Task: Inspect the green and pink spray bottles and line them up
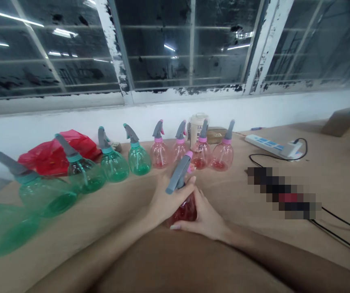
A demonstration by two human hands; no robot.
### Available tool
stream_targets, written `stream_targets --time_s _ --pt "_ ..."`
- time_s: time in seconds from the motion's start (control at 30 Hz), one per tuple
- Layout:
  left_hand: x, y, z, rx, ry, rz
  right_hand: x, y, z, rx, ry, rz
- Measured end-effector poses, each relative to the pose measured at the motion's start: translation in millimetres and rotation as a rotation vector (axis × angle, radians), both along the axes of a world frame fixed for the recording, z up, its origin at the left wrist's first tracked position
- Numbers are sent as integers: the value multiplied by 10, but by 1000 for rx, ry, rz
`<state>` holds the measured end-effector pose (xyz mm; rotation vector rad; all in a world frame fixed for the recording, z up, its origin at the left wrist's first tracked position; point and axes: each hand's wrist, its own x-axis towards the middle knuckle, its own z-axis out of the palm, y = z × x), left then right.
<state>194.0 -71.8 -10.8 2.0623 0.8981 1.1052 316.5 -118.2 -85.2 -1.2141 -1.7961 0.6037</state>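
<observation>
Clasping one pink spray bottle [186,211] together, the left hand [167,200] wraps its upper part and the right hand [209,219] cups its lower side, thumb across the front. This looks like a steadying or adjusting step, though I cannot tell whether anything is being turned; the next move would seem to call for an even, two-handed hold. Its grey trigger head [177,177] tilts, pink nozzle [189,154] facing away, over a dark red body. Left of the hands curve green spray bottles [114,169]; beyond the hands stand four more pink spray bottles [160,152].
</observation>
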Motion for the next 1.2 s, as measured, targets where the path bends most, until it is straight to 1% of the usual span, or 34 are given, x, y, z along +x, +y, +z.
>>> stream_targets --time_s 0.07,0.13,0.3,0.53,0.67,0.87,1.03,1.2 --pt "0 3 -31 12 -2 16 11 3 14 5 -27 2" --pt "2 0 -49 4 -9 3 20 7 22 14 -44 8" --pt "7 -11 -56 -21 -23 -4 30 21 24 38 -58 17" --pt "0 -8 -78 -60 -30 -28 40 30 26 33 -64 20" --pt "-5 6 -96 -46 -8 5 42 31 26 44 -69 31" --pt "-6 10 -86 -37 26 -14 37 31 9 31 -60 26" --pt "-3 -12 -87 -47 -4 -2 37 39 -9 23 -50 22" --pt "3 -33 -69 -46 6 14 39 29 -20 -2 -31 21"
